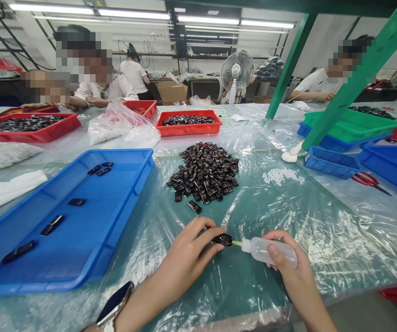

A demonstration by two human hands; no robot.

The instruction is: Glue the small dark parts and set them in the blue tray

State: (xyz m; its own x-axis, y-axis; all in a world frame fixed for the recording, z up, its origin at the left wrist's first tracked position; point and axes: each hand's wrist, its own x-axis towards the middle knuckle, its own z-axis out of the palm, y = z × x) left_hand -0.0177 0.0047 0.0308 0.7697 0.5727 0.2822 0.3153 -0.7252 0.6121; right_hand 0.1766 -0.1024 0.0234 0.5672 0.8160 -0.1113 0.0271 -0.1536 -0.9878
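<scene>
your left hand (188, 251) pinches one small dark part (222, 239) between thumb and fingertips, and your right hand (290, 267) is wrapped around the squeeze bottle (271, 250), its yellow nozzle touching the part's right end, so this looks like the dosing step; the squeeze likely wants to be light with the nozzle held on that end. the pile of dark parts (203, 173) lies at twelve o'clock, well apart; the blue tray (129, 193) with a few parts sits at nine to ten o'clock, its rim near your left wrist; the table edge (253, 318) runs close at six, with open plastic sheet at two o'clock.
</scene>
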